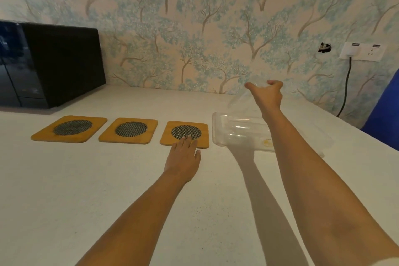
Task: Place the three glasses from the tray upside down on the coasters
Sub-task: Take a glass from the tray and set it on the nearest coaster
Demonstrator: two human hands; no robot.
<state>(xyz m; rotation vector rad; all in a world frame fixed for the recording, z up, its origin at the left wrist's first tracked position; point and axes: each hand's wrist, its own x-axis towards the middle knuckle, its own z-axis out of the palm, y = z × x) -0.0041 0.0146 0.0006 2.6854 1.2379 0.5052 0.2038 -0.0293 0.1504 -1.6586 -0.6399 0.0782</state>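
On the pale speckled worktop, far left, against the tree-patterned wall: a black glossy box-shaped appliance. In front of it, a row of three flat wooden coasters with dark round mesh centres: left coaster, middle coaster, right coaster. All three bare, set close together but apart.

Left hand: palm down, fingers straight and lying close together, tips resting on the near edge of the right coaster. Holds nothing.

Just right of the coasters, a clear rectangular plastic tray. The clear drinking glasses on it are hard to tell apart; count not certain.

Right hand: reached out over the tray, thumb and fingers curled round the top of one clear glass, gripping it from above. Whether that glass is lifted off the tray cannot be told.

Far right on the wall: white socket plate with a black cable hanging down.
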